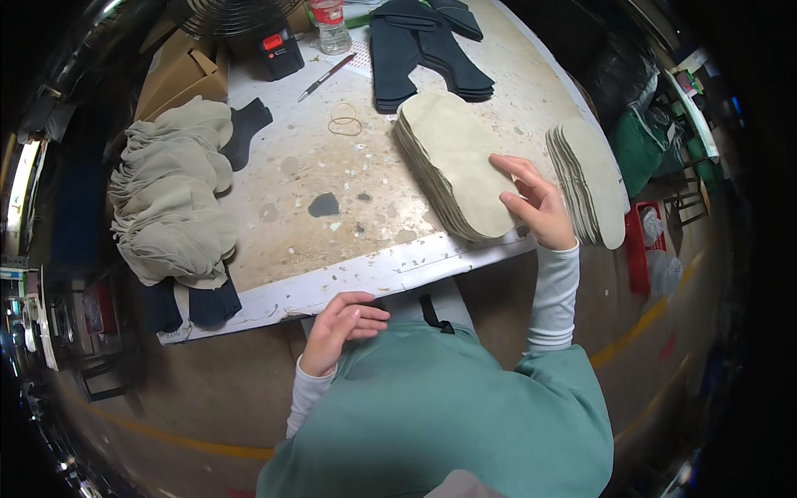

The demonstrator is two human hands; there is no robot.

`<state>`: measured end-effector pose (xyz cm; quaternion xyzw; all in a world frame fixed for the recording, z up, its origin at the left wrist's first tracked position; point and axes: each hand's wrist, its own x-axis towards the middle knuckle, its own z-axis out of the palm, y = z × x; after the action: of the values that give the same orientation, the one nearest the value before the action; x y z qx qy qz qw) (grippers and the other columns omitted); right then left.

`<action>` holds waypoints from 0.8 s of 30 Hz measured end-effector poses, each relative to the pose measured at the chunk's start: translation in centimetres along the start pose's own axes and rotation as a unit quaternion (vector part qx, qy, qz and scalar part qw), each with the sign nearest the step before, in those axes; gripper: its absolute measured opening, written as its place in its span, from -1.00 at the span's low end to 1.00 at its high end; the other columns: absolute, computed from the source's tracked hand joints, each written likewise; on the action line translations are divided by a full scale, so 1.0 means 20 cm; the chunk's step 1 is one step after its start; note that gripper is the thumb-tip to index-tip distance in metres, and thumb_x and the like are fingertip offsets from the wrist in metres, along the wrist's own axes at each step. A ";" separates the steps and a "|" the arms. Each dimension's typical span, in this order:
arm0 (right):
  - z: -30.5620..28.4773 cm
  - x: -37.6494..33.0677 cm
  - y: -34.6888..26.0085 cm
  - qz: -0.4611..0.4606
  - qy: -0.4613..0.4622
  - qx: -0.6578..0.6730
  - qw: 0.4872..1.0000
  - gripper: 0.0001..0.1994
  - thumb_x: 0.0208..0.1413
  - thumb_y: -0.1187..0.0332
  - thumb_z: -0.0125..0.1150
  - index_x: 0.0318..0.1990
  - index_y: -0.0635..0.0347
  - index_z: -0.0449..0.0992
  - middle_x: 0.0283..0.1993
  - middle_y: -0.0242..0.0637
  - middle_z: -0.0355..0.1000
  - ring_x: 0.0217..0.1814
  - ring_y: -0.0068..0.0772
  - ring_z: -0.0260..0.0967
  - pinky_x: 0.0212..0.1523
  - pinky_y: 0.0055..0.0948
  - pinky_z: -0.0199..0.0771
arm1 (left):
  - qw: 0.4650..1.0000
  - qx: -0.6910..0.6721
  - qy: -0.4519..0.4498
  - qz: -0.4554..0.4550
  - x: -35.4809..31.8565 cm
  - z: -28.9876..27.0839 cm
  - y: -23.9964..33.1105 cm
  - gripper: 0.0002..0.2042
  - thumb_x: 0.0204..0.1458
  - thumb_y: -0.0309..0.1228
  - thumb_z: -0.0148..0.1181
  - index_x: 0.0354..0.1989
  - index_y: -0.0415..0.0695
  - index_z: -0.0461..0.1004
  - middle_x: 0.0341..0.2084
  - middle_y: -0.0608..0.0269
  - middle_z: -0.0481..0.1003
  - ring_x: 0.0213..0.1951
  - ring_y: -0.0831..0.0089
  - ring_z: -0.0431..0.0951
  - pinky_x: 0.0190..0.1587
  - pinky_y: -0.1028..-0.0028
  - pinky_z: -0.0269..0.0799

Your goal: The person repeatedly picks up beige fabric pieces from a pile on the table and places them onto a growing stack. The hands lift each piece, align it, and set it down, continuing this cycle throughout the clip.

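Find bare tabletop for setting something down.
Mid-table, nearer than the rubber bands, between beige heap and sole-shaped stack by the right hand, barring scraps; also right of the navy cutouts. Crowded: far left, around cardboard box and bottle.

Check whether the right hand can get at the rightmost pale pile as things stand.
Likely yes. The right hand looks open at the edge of the neighbouring pile, and the rightmost pale pile lies close beside it on the table, with nothing visible standing between.
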<state>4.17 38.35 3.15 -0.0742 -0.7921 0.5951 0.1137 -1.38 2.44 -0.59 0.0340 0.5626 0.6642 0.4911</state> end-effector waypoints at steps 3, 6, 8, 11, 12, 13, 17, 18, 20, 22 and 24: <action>0.05 -0.03 0.03 0.019 0.076 -0.058 0.995 -0.44 0.06 0.55 0.16 0.28 0.25 0.28 0.19 -0.28 0.23 0.13 -0.58 0.25 0.03 -0.61 0.31 | 0.991 0.059 -0.102 0.068 0.00 0.04 0.11 -0.57 0.27 -0.39 -0.06 0.28 -0.23 0.12 0.10 -0.08 0.38 0.03 0.29 0.51 0.08 0.39 0.43; 0.15 -0.04 0.09 0.018 0.167 -0.029 0.985 -0.43 0.12 0.43 0.20 0.30 0.30 0.23 0.25 -0.20 0.23 0.19 -0.47 0.25 0.17 -0.52 0.25 | 0.973 0.087 -0.085 0.193 0.16 0.10 0.21 -0.44 0.23 -0.40 0.04 0.35 -0.20 0.00 0.23 -0.09 0.22 0.16 0.24 0.41 0.14 0.36 0.39; 0.23 -0.03 0.15 0.006 0.190 0.092 0.977 -0.43 0.15 0.38 0.21 0.29 0.34 0.22 0.28 -0.15 0.22 0.24 -0.40 0.23 0.22 -0.48 0.22 | 0.969 0.074 -0.086 0.217 0.37 0.14 0.31 -0.37 0.18 -0.39 0.14 0.36 -0.19 -0.01 0.28 -0.08 0.14 0.19 0.25 0.35 0.16 0.35 0.38; 0.34 -0.11 0.19 0.004 0.238 0.101 0.966 -0.45 0.21 0.32 0.16 0.29 0.39 0.19 0.26 -0.09 0.25 0.27 -0.35 0.20 0.28 -0.44 0.15 | 0.989 0.046 0.003 0.139 0.65 0.25 0.38 -0.30 0.13 -0.30 0.21 0.37 -0.17 -0.02 0.25 0.02 0.20 0.20 0.26 0.34 0.12 0.27 0.40; 0.37 -0.13 0.19 -0.015 0.260 0.064 0.964 -0.45 0.21 0.33 0.16 0.29 0.39 0.18 0.26 -0.09 0.25 0.25 -0.35 0.22 0.27 -0.43 0.17 | 0.991 0.051 0.014 0.126 0.72 0.30 0.39 -0.30 0.12 -0.30 0.23 0.36 -0.16 0.00 0.24 0.05 0.22 0.18 0.28 0.35 0.11 0.28 0.40; 0.38 -0.15 0.18 -0.022 0.259 0.107 0.960 -0.46 0.21 0.35 0.15 0.29 0.39 0.18 0.25 -0.10 0.26 0.24 -0.36 0.23 0.26 -0.44 0.18 | 0.993 0.054 0.030 0.104 0.76 0.34 0.39 -0.31 0.10 -0.30 0.25 0.35 -0.15 0.02 0.23 0.07 0.23 0.17 0.30 0.35 0.10 0.28 0.41; 0.42 -0.19 0.16 -0.025 0.275 0.254 0.927 -0.47 0.20 0.48 0.12 0.30 0.39 0.15 0.25 -0.12 0.26 0.26 -0.40 0.21 0.28 -0.46 0.16 | 0.983 0.080 0.090 0.140 0.78 0.44 0.36 -0.40 0.07 -0.37 0.27 0.26 -0.14 0.13 0.16 0.13 0.29 0.14 0.37 0.36 0.06 0.29 0.43; 0.42 -0.20 0.15 -0.025 0.277 0.258 0.925 -0.48 0.20 0.49 0.09 0.30 0.40 0.16 0.26 -0.12 0.24 0.27 -0.40 0.20 0.28 -0.46 0.15 | 0.983 0.079 0.088 0.137 0.77 0.46 0.36 -0.40 0.07 -0.37 0.27 0.26 -0.14 0.12 0.16 0.14 0.29 0.14 0.36 0.37 0.06 0.29 0.43; 0.41 -0.21 0.15 -0.023 0.299 0.258 0.918 -0.49 0.19 0.52 0.08 0.29 0.40 0.16 0.25 -0.13 0.25 0.26 -0.41 0.21 0.27 -0.46 0.16 | 0.984 0.076 0.082 0.139 0.78 0.48 0.37 -0.40 0.07 -0.38 0.27 0.26 -0.14 0.12 0.15 0.14 0.30 0.12 0.36 0.38 0.06 0.30 0.43; 0.39 -0.23 0.15 -0.027 0.330 0.261 0.907 -0.49 0.18 0.53 0.08 0.28 0.40 0.17 0.23 -0.13 0.27 0.24 -0.41 0.23 0.26 -0.46 0.18 | 0.986 0.065 0.061 0.143 0.80 0.53 0.34 -0.41 0.07 -0.41 0.26 0.26 -0.13 0.13 0.14 0.14 0.32 0.09 0.39 0.40 0.04 0.33 0.44; 0.35 -0.26 0.16 -0.033 0.369 0.265 0.890 -0.49 0.16 0.54 0.11 0.27 0.41 0.19 0.20 -0.14 0.29 0.22 -0.40 0.25 0.25 -0.45 0.21 | 0.986 0.054 0.041 0.155 0.84 0.62 0.28 -0.41 0.07 -0.42 0.26 0.25 -0.13 0.13 0.13 0.14 0.32 0.08 0.41 0.42 0.02 0.34 0.45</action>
<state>7.33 31.49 -2.19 -0.2293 -0.5076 0.7086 0.4332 -6.15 23.49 -0.19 0.1201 0.6053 0.7015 0.3565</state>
